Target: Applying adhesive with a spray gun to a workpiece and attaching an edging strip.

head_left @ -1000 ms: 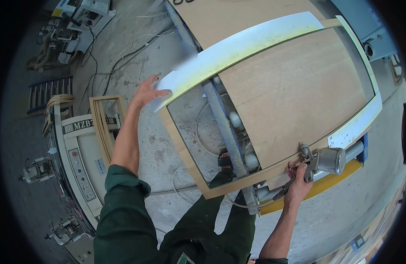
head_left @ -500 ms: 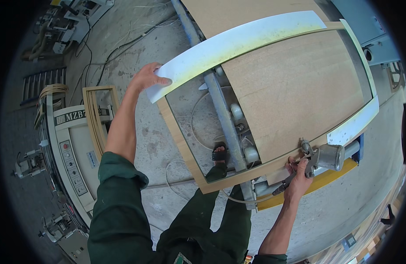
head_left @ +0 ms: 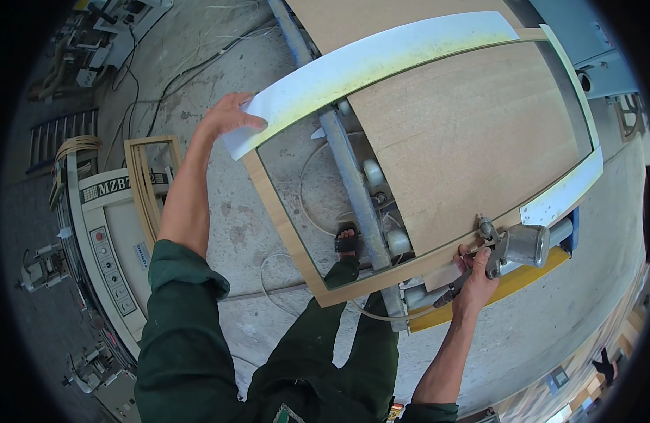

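Note:
My left hand [head_left: 228, 117] is closed on the left end of a long white strip [head_left: 388, 60], thumb on top and the other fingers hidden at its far edge. The strip, yellowish along its near side, lies over the far rail of a large wooden frame [head_left: 286, 218]. In my right hand [head_left: 478, 283] is a metal spray gun [head_left: 528, 245] with a cup, its hose [head_left: 381, 316] trailing left. The gun is over the frame's near rail, its cup pointing right. A shorter white strip [head_left: 561, 192] covers that rail's right part.
A brown board [head_left: 473, 141] lies beneath the frame on a roller stand with a blue beam [head_left: 354, 180] and yellow side [head_left: 504, 289]. To the left stands a machine with a control panel [head_left: 112, 271] and wooden frames [head_left: 143, 190] on it. Cables [head_left: 198, 68] run across the floor.
The whole view has shifted slightly, so most things appear a little further left and up. Both hands keep their holds on the white strip and the spray gun.

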`<action>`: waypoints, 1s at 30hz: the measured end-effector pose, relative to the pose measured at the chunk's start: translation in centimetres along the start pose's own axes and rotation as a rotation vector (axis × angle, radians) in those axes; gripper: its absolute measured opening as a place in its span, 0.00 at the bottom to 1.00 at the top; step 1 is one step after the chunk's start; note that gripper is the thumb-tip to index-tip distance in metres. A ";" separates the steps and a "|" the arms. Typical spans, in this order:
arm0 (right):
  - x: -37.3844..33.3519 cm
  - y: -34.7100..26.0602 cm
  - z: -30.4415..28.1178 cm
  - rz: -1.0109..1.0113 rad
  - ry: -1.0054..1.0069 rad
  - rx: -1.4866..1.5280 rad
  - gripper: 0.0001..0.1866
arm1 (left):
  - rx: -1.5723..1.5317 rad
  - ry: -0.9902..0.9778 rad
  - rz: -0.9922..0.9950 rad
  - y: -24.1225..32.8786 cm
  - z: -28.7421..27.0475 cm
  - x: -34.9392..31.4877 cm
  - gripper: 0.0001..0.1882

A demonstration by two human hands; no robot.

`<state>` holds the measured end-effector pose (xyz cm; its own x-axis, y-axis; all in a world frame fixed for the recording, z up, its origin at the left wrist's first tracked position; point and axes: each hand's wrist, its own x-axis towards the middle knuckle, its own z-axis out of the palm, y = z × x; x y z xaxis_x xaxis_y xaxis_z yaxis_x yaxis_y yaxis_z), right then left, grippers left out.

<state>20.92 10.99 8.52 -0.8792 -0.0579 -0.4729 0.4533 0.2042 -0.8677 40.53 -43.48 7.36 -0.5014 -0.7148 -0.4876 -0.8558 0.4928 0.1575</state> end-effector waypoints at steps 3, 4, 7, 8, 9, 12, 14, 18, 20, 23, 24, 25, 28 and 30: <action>-0.1 0.1 0.2 0.001 -0.015 0.004 0.25 | -0.015 -0.021 -0.015 -1.7 0.4 0.7 0.58; -0.1 0.2 0.2 -0.002 -0.014 0.003 0.25 | -0.067 -0.034 0.003 -1.7 0.6 0.8 0.58; 0.0 0.4 0.1 0.005 0.005 -0.001 0.25 | -0.189 -0.048 0.065 -1.3 0.6 0.9 0.55; -0.1 0.4 0.1 0.003 0.016 -0.001 0.25 | -0.259 -0.050 0.111 -0.7 0.7 1.0 0.53; -0.1 0.0 0.0 -0.009 0.028 0.010 0.25 | -0.264 -0.059 0.138 0.4 0.9 1.4 0.53; 0.1 0.2 -1.6 -0.010 0.036 -0.061 0.18 | -0.153 0.000 0.276 -0.7 2.1 3.6 0.50; -0.2 0.5 0.4 -0.003 0.006 -0.125 0.14 | -0.090 0.117 0.243 -8.2 3.0 4.7 0.55; -0.4 -0.2 1.0 0.076 0.057 0.020 0.17 | 0.048 0.349 0.153 -2.4 2.7 -0.2 0.36; -0.2 -0.2 0.2 0.079 0.015 0.111 0.18 | 0.041 0.319 0.248 -0.1 2.5 -1.4 0.30; -0.6 -0.3 -0.8 0.056 -0.006 0.184 0.21 | 0.142 0.328 0.519 2.0 3.8 -2.2 0.17; -0.7 -0.2 -1.0 0.053 -0.013 0.198 0.21 | 0.190 0.373 0.532 2.6 3.9 -2.2 0.13; -1.0 -0.3 -1.3 0.045 -0.007 0.209 0.21 | 0.241 0.418 0.536 3.0 3.9 -2.4 0.09; -2.3 -0.8 -2.7 0.092 -0.079 0.167 0.21 | 0.268 0.450 0.467 3.1 3.5 -3.0 0.07; -3.6 -0.6 -4.3 0.106 -0.064 0.216 0.18 | 0.330 0.410 0.375 4.8 3.2 -3.7 0.09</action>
<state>23.19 15.27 11.46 -0.8169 -0.1109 -0.5660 0.5696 -0.0009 -0.8220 38.66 -36.87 7.22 -0.8230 -0.5634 -0.0726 -0.5611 0.8262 -0.0509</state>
